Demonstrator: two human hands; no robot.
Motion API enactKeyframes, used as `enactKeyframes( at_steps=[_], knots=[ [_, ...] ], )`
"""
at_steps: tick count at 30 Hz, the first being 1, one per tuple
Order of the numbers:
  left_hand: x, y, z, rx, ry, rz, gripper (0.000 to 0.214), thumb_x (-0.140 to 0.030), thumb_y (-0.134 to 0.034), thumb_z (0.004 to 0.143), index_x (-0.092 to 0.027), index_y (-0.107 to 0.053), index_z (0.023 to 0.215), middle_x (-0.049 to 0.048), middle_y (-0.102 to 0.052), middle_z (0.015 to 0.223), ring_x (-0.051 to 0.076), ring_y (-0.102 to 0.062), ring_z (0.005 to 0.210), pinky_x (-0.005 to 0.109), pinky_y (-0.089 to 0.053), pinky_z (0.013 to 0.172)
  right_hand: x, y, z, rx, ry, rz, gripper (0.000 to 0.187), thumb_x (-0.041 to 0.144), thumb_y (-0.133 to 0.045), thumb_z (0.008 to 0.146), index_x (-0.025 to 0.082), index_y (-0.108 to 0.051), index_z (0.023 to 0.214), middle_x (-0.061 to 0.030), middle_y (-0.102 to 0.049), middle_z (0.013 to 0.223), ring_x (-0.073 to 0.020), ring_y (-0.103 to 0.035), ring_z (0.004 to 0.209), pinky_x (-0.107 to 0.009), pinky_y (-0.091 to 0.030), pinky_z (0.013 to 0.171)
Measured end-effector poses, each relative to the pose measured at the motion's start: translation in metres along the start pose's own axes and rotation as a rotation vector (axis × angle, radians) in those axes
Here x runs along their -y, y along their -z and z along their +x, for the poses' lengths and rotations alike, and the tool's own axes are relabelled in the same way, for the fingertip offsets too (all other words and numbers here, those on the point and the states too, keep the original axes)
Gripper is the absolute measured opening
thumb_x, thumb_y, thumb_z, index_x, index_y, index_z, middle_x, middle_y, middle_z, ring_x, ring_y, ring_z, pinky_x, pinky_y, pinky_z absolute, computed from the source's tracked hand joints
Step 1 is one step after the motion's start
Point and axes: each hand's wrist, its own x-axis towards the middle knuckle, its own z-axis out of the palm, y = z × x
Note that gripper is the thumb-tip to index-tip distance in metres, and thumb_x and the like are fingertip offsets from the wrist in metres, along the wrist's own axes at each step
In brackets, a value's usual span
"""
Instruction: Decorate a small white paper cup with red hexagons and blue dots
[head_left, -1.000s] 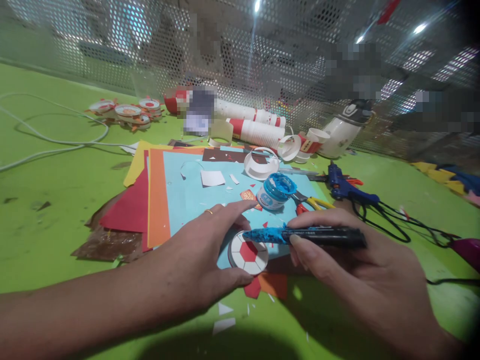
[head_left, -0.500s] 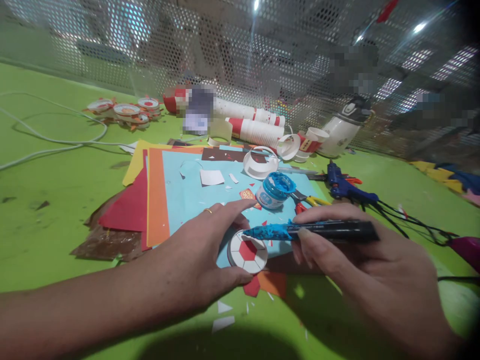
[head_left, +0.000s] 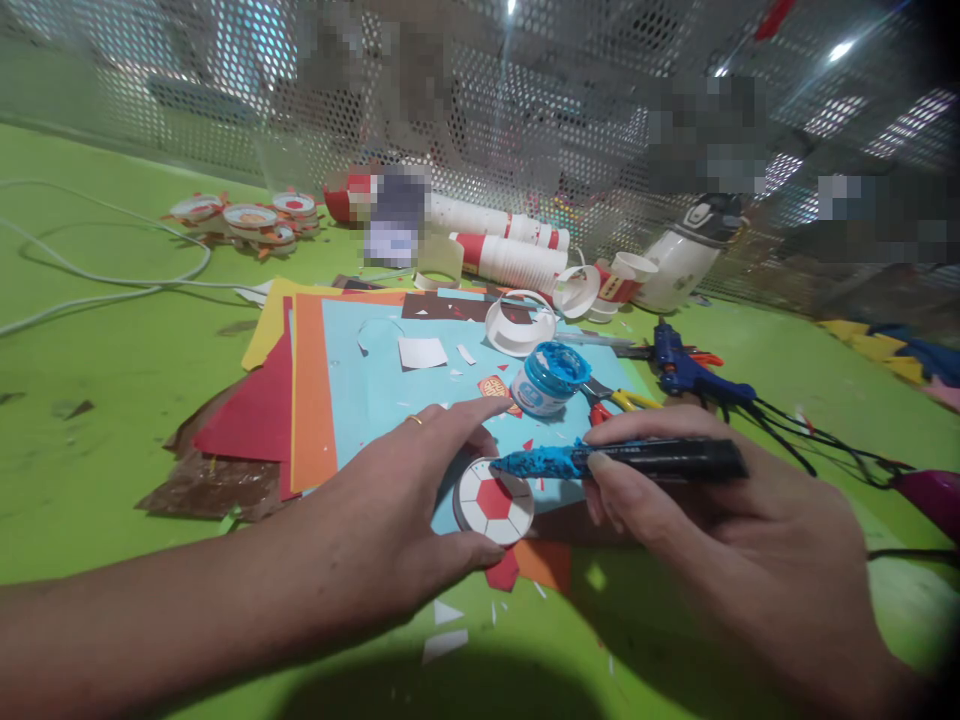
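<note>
My left hand (head_left: pixel 401 505) steadies a round white paper disc (head_left: pixel 517 515), its thumb at the near edge and its fingers curved round the far side. A red hexagon lies in the disc's middle, with black lines running out to the rim. Gripped in my right hand (head_left: pixel 720 540) is a black marker pen (head_left: pixel 667 460), held nearly level. Thick blue paint or paste coats its front part, and its tip meets the disc near the upper edge. Just beyond stands an uncapped jar of blue paint (head_left: pixel 550 385), smeared round its mouth.
Coloured paper sheets (head_left: pixel 375 400) lie under the work, with paper scraps (head_left: pixel 422 353) about. White paper rings (head_left: pixel 517 335), pliers (head_left: pixel 622 400) and a blue glue gun (head_left: pixel 686 370) sit farther off. Behind are stacked paper cups (head_left: pixel 517 265), a phone (head_left: pixel 394 240) and a white bottle (head_left: pixel 679 265).
The marker's tip has shifted very slightly to the right on the disc. My left hand keeps its grasp, and the view has moved a little.
</note>
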Motion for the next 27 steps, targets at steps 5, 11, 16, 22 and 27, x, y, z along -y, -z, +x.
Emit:
enactKeyframes(
  at_steps=[5, 11, 16, 22, 27],
  knots=[
    [-0.0011, 0.0006, 0.0003, -0.005, -0.009, 0.002, 0.078, -0.025, -0.075, 0.075, -0.03, -0.037, 0.143, 0.004, -0.063, 0.121, 0.026, -0.06, 0.11, 0.04, -0.047, 0.096, -0.0028, -0.0011, -0.0005, -0.014, 0.008, 0.012, 0.006, 0.024, -0.066, 0.083, 0.027, -0.067, 0.088, 0.0028, -0.069, 0.07, -0.0143, -0.066, 0.058, -0.025, -0.058, 0.059],
    [0.0007, -0.0002, 0.0001, -0.012, -0.021, 0.002, 0.079, -0.024, -0.075, 0.075, -0.032, -0.036, 0.143, 0.0023, -0.063, 0.119, 0.024, -0.06, 0.108, 0.039, -0.047, 0.094, -0.0033, -0.0033, 0.0001, -0.025, 0.022, 0.044, 0.01, 0.021, -0.068, 0.082, 0.029, -0.067, 0.089, 0.0047, -0.069, 0.072, -0.0128, -0.066, 0.058, -0.023, -0.058, 0.058],
    [0.0003, 0.0008, 0.0003, -0.009, -0.018, 0.004, 0.079, -0.023, -0.075, 0.074, -0.03, -0.037, 0.142, 0.0022, -0.063, 0.118, 0.024, -0.06, 0.108, 0.038, -0.047, 0.094, -0.0017, -0.0021, 0.0013, 0.006, 0.031, 0.025, 0.012, 0.018, -0.067, 0.082, 0.027, -0.065, 0.088, 0.007, -0.069, 0.074, -0.0092, -0.065, 0.059, -0.018, -0.056, 0.06],
    [-0.0008, 0.0001, 0.0011, -0.005, -0.017, 0.015, 0.077, -0.024, -0.074, 0.076, -0.031, -0.036, 0.142, 0.0021, -0.063, 0.119, 0.024, -0.059, 0.108, 0.039, -0.047, 0.095, -0.001, -0.0014, -0.0003, 0.019, 0.038, -0.015, 0.011, 0.02, -0.067, 0.083, 0.028, -0.066, 0.091, 0.0077, -0.066, 0.071, -0.0081, -0.062, 0.056, -0.017, -0.055, 0.06],
    [-0.0001, -0.0003, 0.0006, -0.013, -0.025, 0.026, 0.078, -0.024, -0.075, 0.075, -0.03, -0.037, 0.142, 0.0028, -0.063, 0.118, 0.024, -0.059, 0.109, 0.038, -0.047, 0.094, 0.0021, -0.0011, 0.001, 0.022, 0.046, -0.046, 0.007, 0.021, -0.067, 0.083, 0.026, -0.066, 0.087, 0.0072, -0.064, 0.065, -0.0086, -0.059, 0.052, -0.019, -0.054, 0.059]
  ],
)
